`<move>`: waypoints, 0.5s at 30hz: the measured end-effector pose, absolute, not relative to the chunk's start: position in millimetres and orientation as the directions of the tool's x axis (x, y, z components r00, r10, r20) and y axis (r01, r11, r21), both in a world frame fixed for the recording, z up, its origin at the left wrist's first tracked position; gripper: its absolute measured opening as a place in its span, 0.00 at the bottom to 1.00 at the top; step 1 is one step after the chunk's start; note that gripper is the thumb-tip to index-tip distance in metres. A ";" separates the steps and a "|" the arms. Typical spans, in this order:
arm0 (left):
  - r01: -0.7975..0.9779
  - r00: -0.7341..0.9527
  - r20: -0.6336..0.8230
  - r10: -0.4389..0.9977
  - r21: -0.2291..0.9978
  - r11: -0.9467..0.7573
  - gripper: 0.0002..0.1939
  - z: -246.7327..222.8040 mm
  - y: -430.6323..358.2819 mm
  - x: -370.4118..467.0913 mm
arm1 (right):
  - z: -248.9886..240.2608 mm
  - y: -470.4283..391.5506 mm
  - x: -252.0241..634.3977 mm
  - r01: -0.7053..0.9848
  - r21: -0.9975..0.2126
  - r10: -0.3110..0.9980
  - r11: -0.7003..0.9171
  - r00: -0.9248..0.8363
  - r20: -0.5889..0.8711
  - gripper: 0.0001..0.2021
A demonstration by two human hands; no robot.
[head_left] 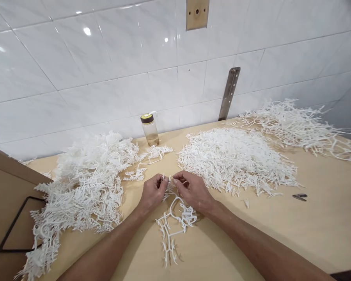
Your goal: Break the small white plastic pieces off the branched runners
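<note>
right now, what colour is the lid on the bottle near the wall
The lid has a dark side and yellow-green on top, seen in the head view.

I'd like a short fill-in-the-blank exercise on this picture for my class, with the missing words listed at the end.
1. Between the left hand and the right hand, the thin branched strands are ____ in colour.
2. The small metal tool lies on the table to the ____ of both hands.
3. Of the bottle and the small metal tool, the one nearer the tiled wall is the ____.

Missing words: white; right; bottle.
</note>
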State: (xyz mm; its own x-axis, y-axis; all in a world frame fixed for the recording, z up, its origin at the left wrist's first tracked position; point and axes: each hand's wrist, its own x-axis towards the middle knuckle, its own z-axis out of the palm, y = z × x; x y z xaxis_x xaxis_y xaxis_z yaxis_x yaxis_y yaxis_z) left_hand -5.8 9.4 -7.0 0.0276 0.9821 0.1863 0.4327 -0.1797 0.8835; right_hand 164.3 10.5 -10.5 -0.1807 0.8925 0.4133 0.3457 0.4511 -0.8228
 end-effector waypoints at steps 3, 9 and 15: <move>0.421 0.055 0.167 0.984 0.890 -0.175 0.18 -5.3 10.2 -4.9 | -16.7 15.0 164.3 0.355 -0.835 0.906 0.422 -0.206 0.370 0.07; 0.422 0.091 0.137 0.986 0.892 -0.163 0.18 -7.0 13.2 -4.8 | -21.2 21.1 163.3 0.406 -0.823 0.918 0.397 -0.187 0.350 0.07; 0.385 0.111 0.122 0.986 0.910 -0.156 0.17 -8.1 12.1 -5.0 | -20.4 21.0 163.3 0.402 -0.846 0.936 0.350 -0.190 0.297 0.10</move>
